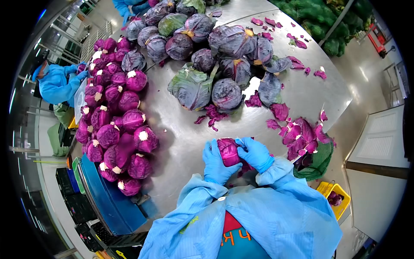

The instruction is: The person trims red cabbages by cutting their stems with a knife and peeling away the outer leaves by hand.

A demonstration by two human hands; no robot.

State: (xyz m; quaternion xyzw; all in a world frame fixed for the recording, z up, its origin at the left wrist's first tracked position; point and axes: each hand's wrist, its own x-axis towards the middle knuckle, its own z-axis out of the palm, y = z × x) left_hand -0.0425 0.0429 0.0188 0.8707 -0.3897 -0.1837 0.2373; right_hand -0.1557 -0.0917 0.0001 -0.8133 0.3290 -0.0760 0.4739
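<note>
Near the table's front edge, a peeled purple cabbage [228,152] sits between my blue-gloved hands. My left hand [217,165] wraps round its left and lower side. On the right side, my right hand [255,154] grips it with bent fingers. Unpeeled, dull purple cabbages [227,94] with some green outer leaves lie beyond my hands. To the left is a large heap of bright peeled cabbages [129,100] with pale cut stems. Torn purple leaves [298,137] are piled to the right, beside a green net [318,162].
The steel table [179,129] curves away at the right. A yellow basket [335,198] stands below it at the lower right. A co-worker in blue [58,82] is at the far left, and another's sleeve [125,6] shows at the top. Green net sacks [315,19] are at the upper right.
</note>
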